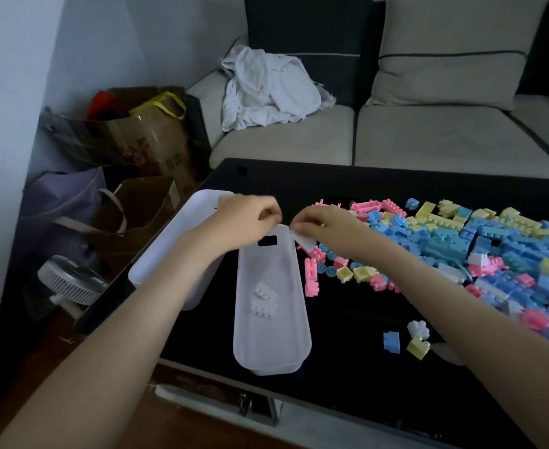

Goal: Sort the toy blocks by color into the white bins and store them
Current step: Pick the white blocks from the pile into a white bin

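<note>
A long white bin (pixel 271 338) lies on the black table (pixel 347 361), with a few white blocks (pixel 263 301) inside it. A second white bin (pixel 182 234) lies to its left at the table's edge. My left hand (pixel 250 218) is curled over the far end of the near bin; what it holds is hidden. My right hand (pixel 323 226) pinches a white block (pixel 305 243) just beyond that bin's far right corner. A big pile of pink, blue, yellow and white blocks (pixel 480 244) covers the table's right side.
A blue block (pixel 391 341), a white block (pixel 418 328) and a yellow block (pixel 418 348) lie apart near the front. A grey sofa (pixel 428 137) with crumpled white cloth (pixel 266 89) stands behind. Bags (pixel 137 137) and a small fan (pixel 72 281) sit on the floor at the left.
</note>
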